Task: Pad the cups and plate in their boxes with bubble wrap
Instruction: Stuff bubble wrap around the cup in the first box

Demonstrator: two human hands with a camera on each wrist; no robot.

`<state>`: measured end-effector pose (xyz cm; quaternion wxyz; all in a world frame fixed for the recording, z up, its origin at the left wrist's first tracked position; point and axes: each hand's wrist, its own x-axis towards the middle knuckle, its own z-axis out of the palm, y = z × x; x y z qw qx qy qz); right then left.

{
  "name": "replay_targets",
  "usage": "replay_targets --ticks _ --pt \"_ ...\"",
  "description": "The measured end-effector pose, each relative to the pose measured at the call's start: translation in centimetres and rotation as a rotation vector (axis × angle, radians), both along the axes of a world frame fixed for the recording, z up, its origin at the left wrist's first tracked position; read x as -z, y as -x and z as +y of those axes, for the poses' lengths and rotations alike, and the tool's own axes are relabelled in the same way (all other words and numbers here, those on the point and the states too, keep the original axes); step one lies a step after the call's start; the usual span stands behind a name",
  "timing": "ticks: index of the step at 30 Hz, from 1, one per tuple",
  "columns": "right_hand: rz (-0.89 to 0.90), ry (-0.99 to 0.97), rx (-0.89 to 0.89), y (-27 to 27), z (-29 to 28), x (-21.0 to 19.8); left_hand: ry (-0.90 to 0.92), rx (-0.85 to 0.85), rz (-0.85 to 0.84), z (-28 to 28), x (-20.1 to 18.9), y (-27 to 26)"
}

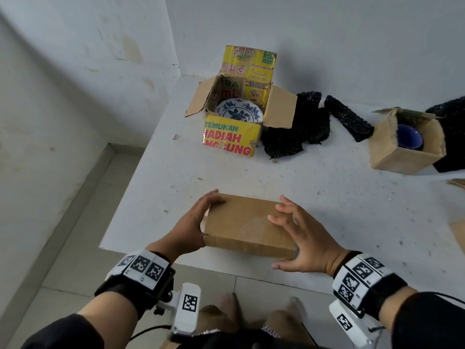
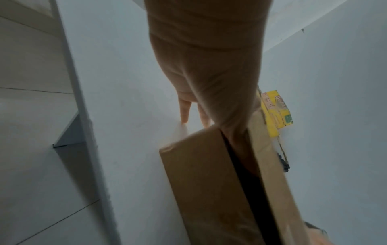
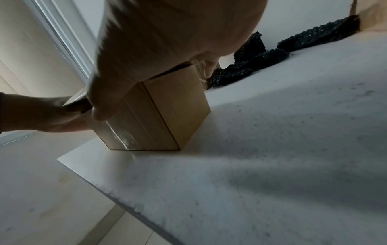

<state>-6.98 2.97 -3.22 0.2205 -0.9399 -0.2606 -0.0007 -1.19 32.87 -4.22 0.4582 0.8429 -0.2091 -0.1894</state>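
A closed brown cardboard box (image 1: 247, 225) (image 2: 199, 182) (image 3: 178, 107) stands near the table's front edge. My left hand (image 1: 201, 217) (image 2: 209, 82) holds its left end, fingers over the top edge. My right hand (image 1: 295, 235) (image 3: 157, 49) grips its right end, curled fingers on top, thumb on the front face. Further back an open yellow box (image 1: 231, 139) (image 2: 276, 112) holds a blue-and-white plate (image 1: 239, 112). At the right an open brown box (image 1: 402, 157) holds a blue cup (image 1: 409, 138). Black bubble wrap (image 1: 302, 127) (image 3: 251, 66) lies between these two boxes.
The white table (image 1: 327, 197) sits in a corner, walls behind and to the left. Its front edge (image 1: 226, 268) is just under my hands, with tiled floor (image 1: 75, 222) below. More black wrap (image 1: 453, 137) and cardboard pieces (image 1: 458, 235) lie at the right edge.
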Motion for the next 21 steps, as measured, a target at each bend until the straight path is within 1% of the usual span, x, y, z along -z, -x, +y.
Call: replay_targets --ticks 4,7,9,10,13,15,17,21 --pt "-0.045 0.095 0.003 0.1 0.2 -0.3 -0.104 0.175 0.079 1.5 -1.7 -1.0" --pt "-0.095 0.17 -0.009 0.1 1.0 -0.6 -0.129 0.262 0.226 2.2 -2.8 -1.7" --pt "-0.119 0.17 -0.009 -0.2 2.1 -0.7 -0.116 0.252 0.292 2.1 -3.3 -1.8" --pt "-0.119 0.151 0.0 -0.3 2.7 -0.8 -0.107 0.242 0.299 1.9 -3.4 -1.7" --pt "-0.096 0.083 0.016 -0.7 3.5 -0.6 -0.082 0.187 0.215 1.0 -2.7 -0.6" --pt "-0.077 0.074 -0.016 -0.7 3.5 -0.5 -0.057 0.118 0.153 0.6 -2.1 0.0" --pt "-0.072 0.078 -0.058 -0.7 3.5 -0.5 -0.03 0.082 0.154 0.5 -1.7 0.2" --pt "-0.07 0.071 -0.084 -0.8 3.5 -0.6 0.023 0.094 0.181 0.5 -1.6 0.2"
